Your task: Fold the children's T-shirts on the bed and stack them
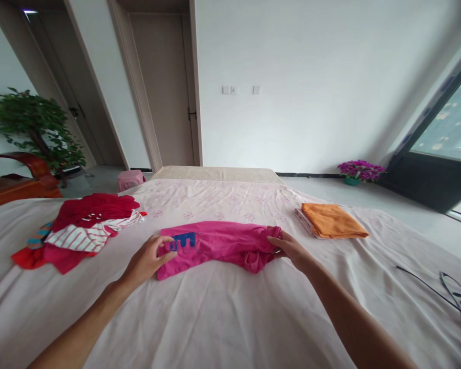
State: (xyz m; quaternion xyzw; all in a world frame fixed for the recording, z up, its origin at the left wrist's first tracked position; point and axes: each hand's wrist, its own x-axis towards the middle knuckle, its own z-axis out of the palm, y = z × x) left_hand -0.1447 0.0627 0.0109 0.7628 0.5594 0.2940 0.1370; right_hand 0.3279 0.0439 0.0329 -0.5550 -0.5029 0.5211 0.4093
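A pink garment (218, 246) with a blue letter print lies on the bed in front of me, folded into a long strip. At its left end, my left hand (150, 257) rests on the cloth near the print, thumb and forefinger apart; its other fingers are partly hidden. My right hand (292, 249) is closed on the right end, where the fabric is bunched and a loose fold hangs towards me. The fingertips of that hand are partly covered by the cloth.
Left lies a loose heap of red and striped clothes (88, 225). An orange folded cloth (334, 220) tops a small stack on the right, with eyeglasses (455, 294) nearer me. Beyond the pale bed sheet (223, 328) stand a pink stool (131, 179) and purple flowers (361, 169).
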